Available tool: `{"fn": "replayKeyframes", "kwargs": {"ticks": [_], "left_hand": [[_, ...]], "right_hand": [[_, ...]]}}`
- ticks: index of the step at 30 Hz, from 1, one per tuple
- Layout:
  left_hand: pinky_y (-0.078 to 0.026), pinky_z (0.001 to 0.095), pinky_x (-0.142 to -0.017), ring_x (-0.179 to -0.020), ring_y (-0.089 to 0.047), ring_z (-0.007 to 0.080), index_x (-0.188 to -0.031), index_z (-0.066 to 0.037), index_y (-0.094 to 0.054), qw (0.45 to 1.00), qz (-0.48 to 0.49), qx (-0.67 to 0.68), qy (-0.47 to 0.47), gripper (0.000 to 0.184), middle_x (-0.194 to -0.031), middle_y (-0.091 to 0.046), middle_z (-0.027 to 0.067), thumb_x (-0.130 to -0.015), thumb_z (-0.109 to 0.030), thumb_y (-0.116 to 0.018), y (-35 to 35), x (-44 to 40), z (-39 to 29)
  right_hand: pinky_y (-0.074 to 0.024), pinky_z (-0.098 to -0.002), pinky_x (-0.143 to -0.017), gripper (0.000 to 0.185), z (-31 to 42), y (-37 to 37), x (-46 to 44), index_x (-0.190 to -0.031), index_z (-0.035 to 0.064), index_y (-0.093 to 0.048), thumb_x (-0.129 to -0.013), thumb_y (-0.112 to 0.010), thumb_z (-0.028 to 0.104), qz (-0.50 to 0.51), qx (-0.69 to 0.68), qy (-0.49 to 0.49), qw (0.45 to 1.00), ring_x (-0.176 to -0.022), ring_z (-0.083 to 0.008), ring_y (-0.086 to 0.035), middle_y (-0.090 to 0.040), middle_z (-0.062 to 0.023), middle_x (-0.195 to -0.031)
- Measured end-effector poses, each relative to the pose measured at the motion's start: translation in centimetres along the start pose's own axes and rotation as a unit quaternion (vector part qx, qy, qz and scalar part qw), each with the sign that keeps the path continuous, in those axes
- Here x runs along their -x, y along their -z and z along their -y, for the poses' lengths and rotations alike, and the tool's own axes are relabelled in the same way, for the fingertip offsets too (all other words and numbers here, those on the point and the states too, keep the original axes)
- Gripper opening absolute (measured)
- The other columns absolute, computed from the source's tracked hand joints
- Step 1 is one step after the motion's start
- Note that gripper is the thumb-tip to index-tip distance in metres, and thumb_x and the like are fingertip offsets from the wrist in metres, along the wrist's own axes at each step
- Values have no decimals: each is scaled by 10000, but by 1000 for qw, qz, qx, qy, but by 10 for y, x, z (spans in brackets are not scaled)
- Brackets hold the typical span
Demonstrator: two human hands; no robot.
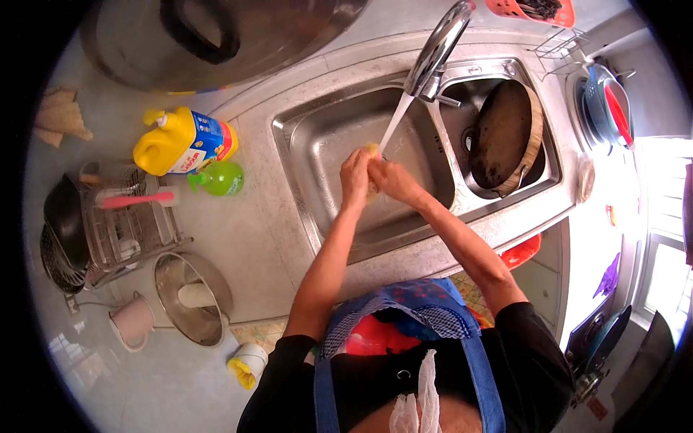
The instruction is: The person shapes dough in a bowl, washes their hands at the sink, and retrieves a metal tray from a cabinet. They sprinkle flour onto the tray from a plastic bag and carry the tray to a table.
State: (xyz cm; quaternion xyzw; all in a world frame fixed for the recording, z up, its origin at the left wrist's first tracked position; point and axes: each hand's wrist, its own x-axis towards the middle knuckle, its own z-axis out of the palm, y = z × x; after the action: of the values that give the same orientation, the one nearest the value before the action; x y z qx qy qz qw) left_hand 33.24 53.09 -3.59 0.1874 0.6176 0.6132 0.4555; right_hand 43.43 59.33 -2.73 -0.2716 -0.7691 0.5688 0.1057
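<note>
Water [397,123] in the head view slants from the chrome faucet [437,54] to the paired hands, over the larger sink basin [325,137]. Between the palms sits a yellowish pad [372,192], perhaps a sponge, mostly covered; bits show by the fingertips and nearer the wrists, so its long axis seems to run away from the body. The left hand [354,175] wraps its left side, the right hand [394,179] its right, fingers curled in on it with almost no gap; how firmly each presses cannot be told. Both hands touch the pad, neither being nearer; the stream's lower end appears to lie on the right hand's side of the fingertips.
</note>
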Motion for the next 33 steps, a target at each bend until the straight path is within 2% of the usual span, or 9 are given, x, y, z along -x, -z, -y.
{"fn": "replayKeyframes", "kwargs": {"ticks": [2, 6, 8, 11, 15, 23, 27, 29, 33], "left_hand": [[-456, 247, -646, -738, -554, 129, -955, -22, -579, 993, -7, 106, 60, 248, -879, -592, 65, -882, -222, -452, 6, -4, 9], [-487, 299, -718, -839, -573, 198, -1052, 5, -519, 954, 30, 283, 91, 317, -996, -574, 119, -883, -257, -468, 18, -3, 16], [-473, 347, -783, -953, -541, 229, -1143, 7, -456, 945, 87, 314, 32, 396, -1097, -528, 137, -890, -298, -460, 21, 8, 3], [-456, 335, -810, -1002, -520, 217, -1175, 1, -455, 958, 51, 283, 3, 395, -1121, -526, 137, -901, -283, -442, 18, 20, -12], [-438, 302, -832, -1023, -510, 186, -1188, 2, -469, 973, 51, 222, -41, 376, -1161, -512, 135, -911, -249, -429, 12, 25, -22], [-409, 202, -785, -950, -501, 81, -1123, -51, -546, 988, 32, -14, -148, 265, -1056, -558, 19, -919, -172, -427, -5, 27, -31], [-413, 204, -723, -827, -518, 94, -1018, -32, -575, 999, 10, 43, 21, 245, -964, -574, 19, -906, -202, -437, 3, 14, -30], [-416, 212, -701, -787, -519, 102, -984, -29, -581, 989, 35, 104, 95, 249, -937, -577, 21, -900, -216, -440, 7, 9, -17], [-468, 266, -746, -875, -560, 141, -1111, -12, -507, 985, -54, 166, -11, 281, -1003, -579, 88, -909, -191, -430, 2, 0, 14]], "right_hand": [[-427, -295, -559, 213, -4, -3, -4, -786, -8, -543, -859, -460, 173, -13, 100, 83, 991, -608, -175, -527, -555, -44, -680], [-399, -293, -556, 266, -8, 8, -17, -704, 49, -475, -888, -400, 226, -49, -460, -134, 877, -577, -159, -461, -449, -32, -612], [-328, -257, -521, 325, -9, 8, -17, -642, 108, -386, -917, -350, 277, 58, -841, -72, 532, -549, -112, -343, -349, 17, -596], [-256, -248, -487, 347, -5, 4, -19, -620, 121, -299, -928, -329, 279, 23, -848, -89, 522, -526, -102, -249, -262, 21, -587], [-336, -243, -521, 307, -8, -3, -22, -687, 97, -429, -924, -336, 268, 82, -846, -20, 526, -552, -103, -354, -401, 5, -625], [-434, -274, -671, 213, 12, -16, -8, -972, 83, -527, -931, -374, 227, -35, -669, -171, 723, -746, -159, -533, -549, -14, -846], [-446, -295, -677, 209, 12, -13, -6, -933, 55, -531, -924, -389, 209, -10, -573, -147, 806, -779, -165, -541, -552, -30, -863], [-440, -289, -636, 246, 23, -15, 0, -927, 0, -535, -908, -423, 218, -34, 51, -57, 997, -736, -163, -539, -563, -59, -812], [-435, -304, -674, 269, 16, -25, -10, -938, -39, -522, -896, -415, 204, -94, -192, -63, 975, -772, -172, -566, -603, -62, -830]]}}
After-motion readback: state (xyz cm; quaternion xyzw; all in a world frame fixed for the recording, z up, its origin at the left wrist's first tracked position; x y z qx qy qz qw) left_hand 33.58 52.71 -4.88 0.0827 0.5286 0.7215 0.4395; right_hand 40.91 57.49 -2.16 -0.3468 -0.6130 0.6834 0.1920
